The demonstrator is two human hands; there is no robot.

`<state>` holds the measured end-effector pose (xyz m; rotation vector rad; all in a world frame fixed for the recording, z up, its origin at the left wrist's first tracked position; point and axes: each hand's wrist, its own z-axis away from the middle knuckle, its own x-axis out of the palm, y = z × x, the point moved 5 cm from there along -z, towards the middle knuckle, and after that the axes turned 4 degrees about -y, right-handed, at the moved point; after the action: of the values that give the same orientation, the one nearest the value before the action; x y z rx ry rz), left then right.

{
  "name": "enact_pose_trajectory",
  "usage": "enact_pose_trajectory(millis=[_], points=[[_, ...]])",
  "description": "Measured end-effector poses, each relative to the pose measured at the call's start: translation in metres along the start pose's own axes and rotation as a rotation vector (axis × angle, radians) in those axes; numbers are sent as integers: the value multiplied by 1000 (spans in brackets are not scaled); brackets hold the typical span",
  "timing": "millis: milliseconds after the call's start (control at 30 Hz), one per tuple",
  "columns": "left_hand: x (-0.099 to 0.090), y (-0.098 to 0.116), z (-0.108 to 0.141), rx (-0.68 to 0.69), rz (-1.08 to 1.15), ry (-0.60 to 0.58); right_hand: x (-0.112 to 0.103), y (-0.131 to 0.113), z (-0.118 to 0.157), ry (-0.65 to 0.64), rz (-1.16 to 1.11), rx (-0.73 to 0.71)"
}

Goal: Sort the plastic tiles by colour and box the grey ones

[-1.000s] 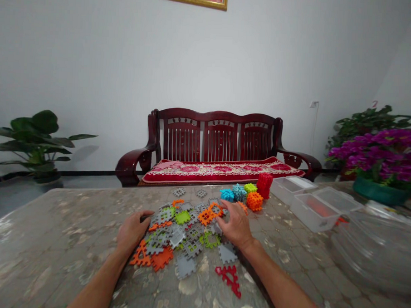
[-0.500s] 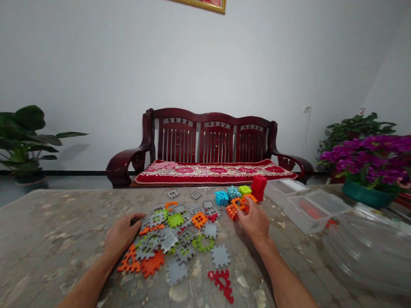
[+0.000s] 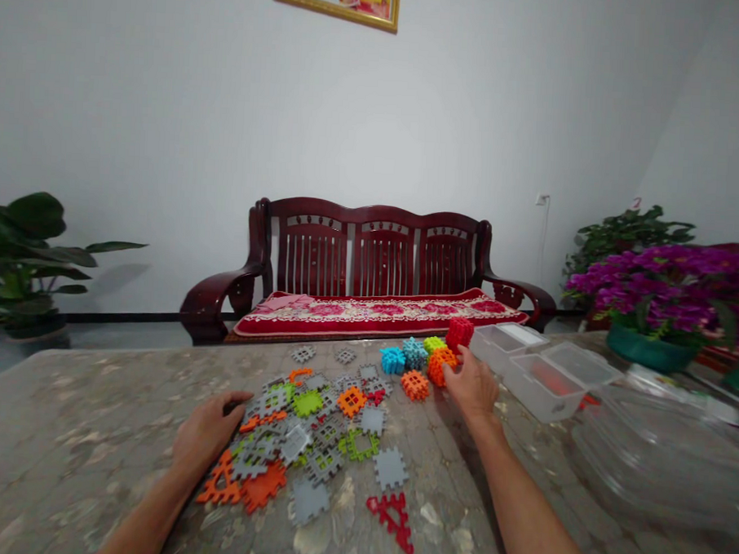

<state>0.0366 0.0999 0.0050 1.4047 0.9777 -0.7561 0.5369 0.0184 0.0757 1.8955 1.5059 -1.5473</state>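
My right hand [image 3: 473, 385] has its fingers around an orange block [image 3: 442, 367] at the right of the table. Beside it sit a lighter orange block [image 3: 414, 385], a blue block [image 3: 394, 360], a teal block [image 3: 414, 354], a yellow-green block [image 3: 434, 344] and a red stack [image 3: 459, 336]. My left hand [image 3: 209, 427] rests at the left edge of a loose pile of flat toothed pieces, its fingers slightly curled and apart, holding nothing. The pile has grey pieces [image 3: 294, 443], green pieces [image 3: 308, 402] and orange pieces [image 3: 264, 485]. A red triangular piece [image 3: 392, 519] lies nearer me.
Clear plastic boxes [image 3: 545, 387] and a large transparent lid [image 3: 656, 453] stand at the right of the patterned table [image 3: 93, 428]. Purple flowers in a green pot [image 3: 651, 346] are behind them. A wooden bench [image 3: 383, 253] is beyond the table.
My right hand has shifted slightly right with the orange block, which now sits apart from the lighter orange block. The view has turned slightly; my left hand stays beside the pile.
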Motion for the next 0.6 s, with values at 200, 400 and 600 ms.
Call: enact_pose_trajectory(millis=[200, 400, 600], points=[[-2, 3, 2, -10, -24, -6, 2, -1, 0, 5, 68, -23], [-3, 4, 2, 18, -19, 17, 4, -1, 1, 85, 27, -100], [-2, 4, 5, 11, -12, 39, 14, -42, 21, -29, -186, -301]])
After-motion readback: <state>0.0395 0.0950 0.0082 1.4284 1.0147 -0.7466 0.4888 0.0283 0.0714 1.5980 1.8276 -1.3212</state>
